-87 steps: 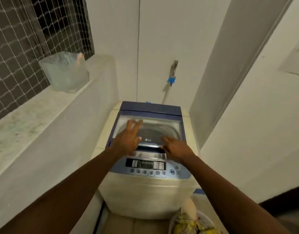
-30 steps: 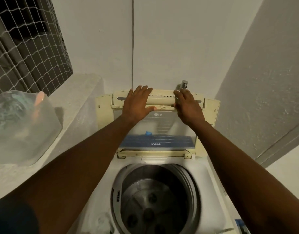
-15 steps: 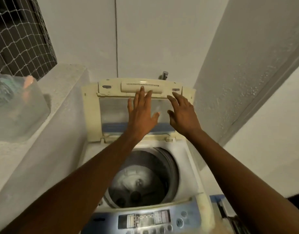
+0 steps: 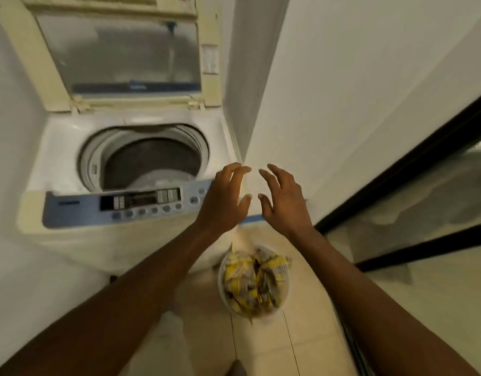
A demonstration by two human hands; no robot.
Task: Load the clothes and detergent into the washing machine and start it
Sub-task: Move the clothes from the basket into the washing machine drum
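Observation:
A cream top-loading washing machine (image 4: 71, 240) stands at the left with its lid (image 4: 120, 50) raised upright against the wall. Its drum (image 4: 149, 161) is open and looks bare inside. A blue control panel (image 4: 125, 203) runs along the front edge. On the floor to the machine's right sits a white basket (image 4: 284, 302) full of yellow and white clothes (image 4: 250, 275). My left hand (image 4: 224, 199) and my right hand (image 4: 284, 198) hover side by side above the basket, fingers spread, holding nothing. No detergent shows.
A white wall corner (image 4: 250, 131) juts out just right of the machine. A dark-framed glass door (image 4: 396, 199) lies at the right. The floor is pale tile (image 4: 261, 343). A low white wall closes the left side.
Both hands have left the raised lid and dropped down to the right, above the basket. My view has tilted down, so the basket of clothes now shows.

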